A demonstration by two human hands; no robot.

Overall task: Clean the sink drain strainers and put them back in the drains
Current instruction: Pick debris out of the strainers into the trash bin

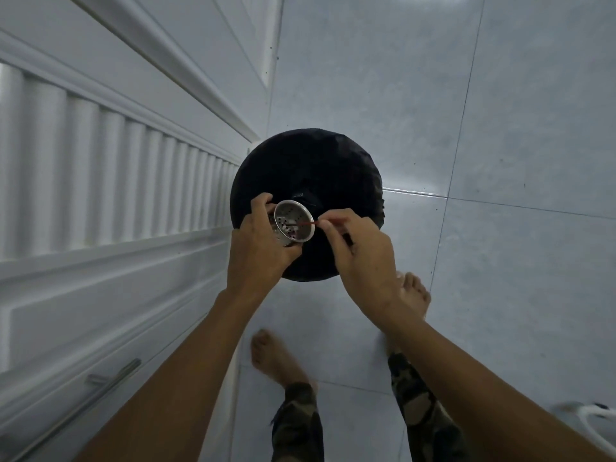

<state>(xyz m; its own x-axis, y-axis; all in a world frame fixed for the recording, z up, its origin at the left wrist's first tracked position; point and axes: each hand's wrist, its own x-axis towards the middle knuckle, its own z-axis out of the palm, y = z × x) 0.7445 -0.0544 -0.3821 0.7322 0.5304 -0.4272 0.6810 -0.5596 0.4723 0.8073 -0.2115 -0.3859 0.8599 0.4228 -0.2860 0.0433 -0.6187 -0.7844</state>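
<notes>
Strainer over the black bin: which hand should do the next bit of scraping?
Right hand: it pinches the thin stick, tip already inside the strainer. Left hand is occupied gripping the strainer.

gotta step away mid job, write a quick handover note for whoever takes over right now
Left hand: gripping the metal strainer, tilted, over the black-lined bin.
Right hand: pinching a thin red stick, tip poking inside the strainer.
Done: this strainer is out of the sink and being picked clean.
Left: finish clearing the holes and put it back in its drain. No other strainer or sink in view.
</notes>
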